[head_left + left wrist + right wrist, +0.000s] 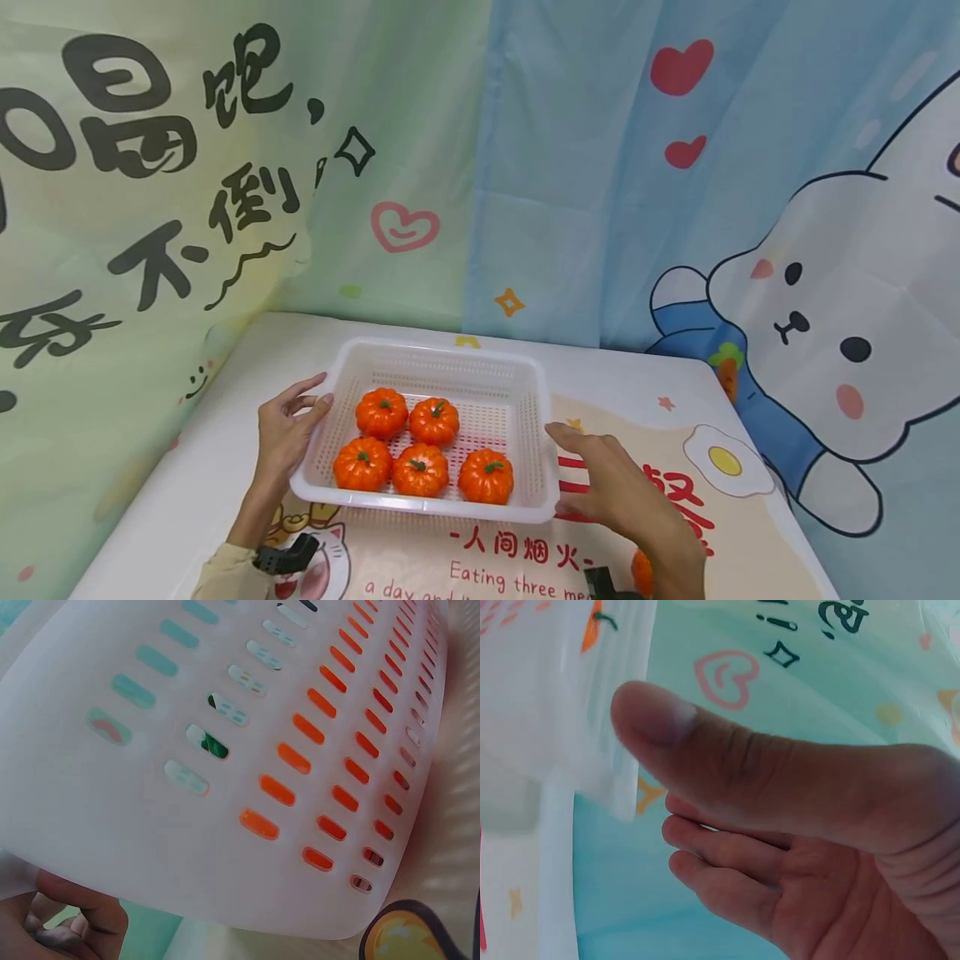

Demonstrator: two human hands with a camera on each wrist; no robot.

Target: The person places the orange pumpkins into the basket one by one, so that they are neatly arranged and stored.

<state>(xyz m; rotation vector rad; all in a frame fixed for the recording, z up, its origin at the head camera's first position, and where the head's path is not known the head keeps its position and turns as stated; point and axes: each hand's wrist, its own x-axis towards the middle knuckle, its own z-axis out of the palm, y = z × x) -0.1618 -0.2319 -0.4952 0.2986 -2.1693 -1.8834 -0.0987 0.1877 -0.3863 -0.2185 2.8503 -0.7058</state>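
Note:
A white perforated plastic basket (528,417) is between my two hands over the table's front half. Several small orange toy pumpkins (420,469) with green stems lie in it, bunched toward the left and front. My left hand (283,429) grips the basket's left rim; in the left wrist view, its curled fingers (90,907) show at the rim beside the slotted wall. My right hand (611,479) is at the right rim with thumb and fingers spread. In the right wrist view the thumb (656,720) overlaps the rim, while the other fingers stand apart from it.
A printed cloth with red lettering (517,550) and a fried-egg picture (727,460) covers part of the white table (217,433). Part of an orange shape (642,572) shows beside the right wrist. Printed curtains (555,167) hang behind and to the left.

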